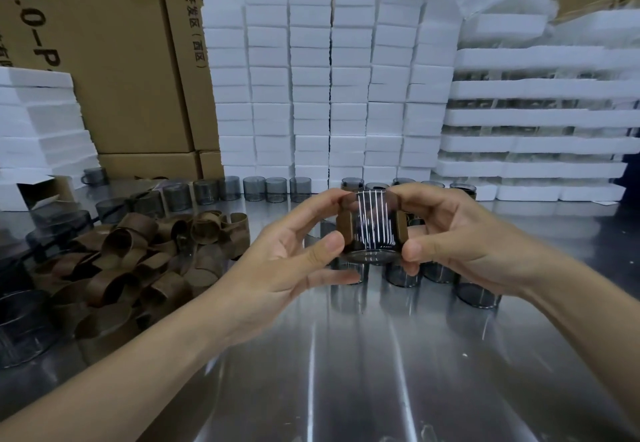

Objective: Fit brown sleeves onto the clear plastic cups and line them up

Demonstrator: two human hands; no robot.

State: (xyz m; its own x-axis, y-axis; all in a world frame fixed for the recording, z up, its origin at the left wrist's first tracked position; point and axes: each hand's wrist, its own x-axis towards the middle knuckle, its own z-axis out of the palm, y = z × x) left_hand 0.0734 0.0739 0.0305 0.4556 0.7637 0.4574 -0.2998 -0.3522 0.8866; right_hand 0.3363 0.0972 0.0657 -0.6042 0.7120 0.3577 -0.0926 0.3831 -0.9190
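While both hands are holding the smoky clear cup (pixel 372 230) above the middle of the steel table (pixel 346 372), I am noting the brown sleeve (pixel 344 230) wrapping its sides. Left hand (pixel 301 254) and right hand (pixel 460 244) are pinching it, thumbs low, fingers curling over the top. I am judging it light, thin-walled and slick, so I am favouring a grip on the sleeve.

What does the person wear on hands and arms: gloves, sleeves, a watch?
The left hand and right hand are ungloved, with no rings showing; left forearm and right forearm are bare to the frame edge, no sleeves, watch or bracelet.
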